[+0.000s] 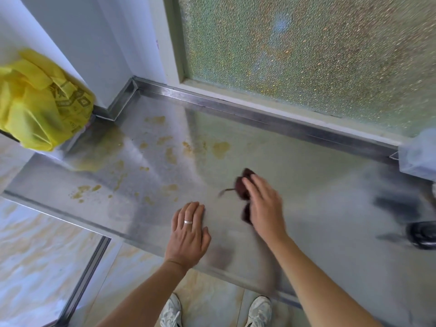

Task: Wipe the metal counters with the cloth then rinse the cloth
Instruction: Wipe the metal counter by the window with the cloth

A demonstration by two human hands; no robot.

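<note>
A metal counter (318,185) runs below a frosted window, with several yellow-brown stains (165,149) on its left half. My right hand (263,204) presses a dark maroon cloth (243,185) flat on the counter's middle; the hand is motion-blurred. The cloth pokes out above and to the left of the fingers. Close to the front edge, my left hand (190,230), wearing a ring, lies flat on the metal with its fingers together, holding nothing.
A yellow plastic bag (40,102) sits at the counter's far left by the wall corner. A pale translucent container (418,154) stands at the right rear, and a dark round object (422,234) lies at the right edge. Tiled floor and my shoes (259,310) are below.
</note>
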